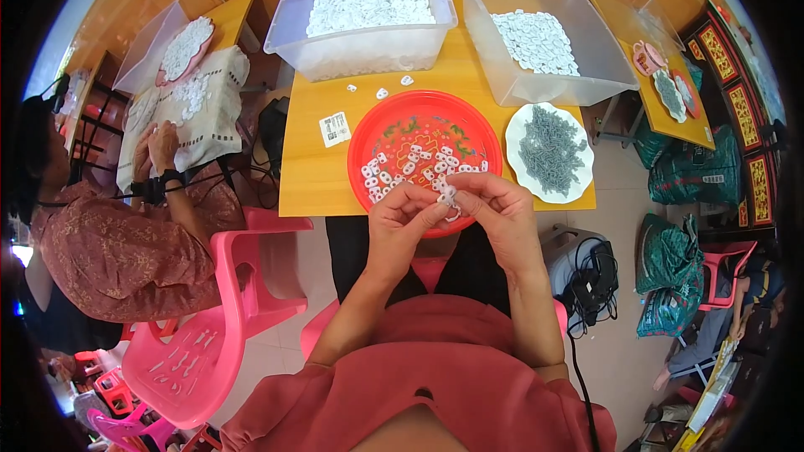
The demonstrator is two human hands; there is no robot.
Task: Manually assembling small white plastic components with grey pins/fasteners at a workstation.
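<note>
Over the near edge of a round red tray (360,138), both hands meet at a small white plastic piece (449,196). My left hand (402,216) is closed, its thumb and fingertips pinching the piece from the left. From the other side, my right hand (502,211) grips it between thumb and index finger. A white loop shows just under the fingertips; whether it is part of the same piece I cannot tell. Several small white pieces with dark holes (381,176) lie in the tray, mostly in its nearer half.
A scalloped white plate (516,138) of thin grey parts (553,152) stands right of the tray. Two clear bins (360,50) (502,75) of white pieces line the table's back. A pink chair (188,351) and a co-worker (126,243) are at left; a black cable bundle (590,285) is at right.
</note>
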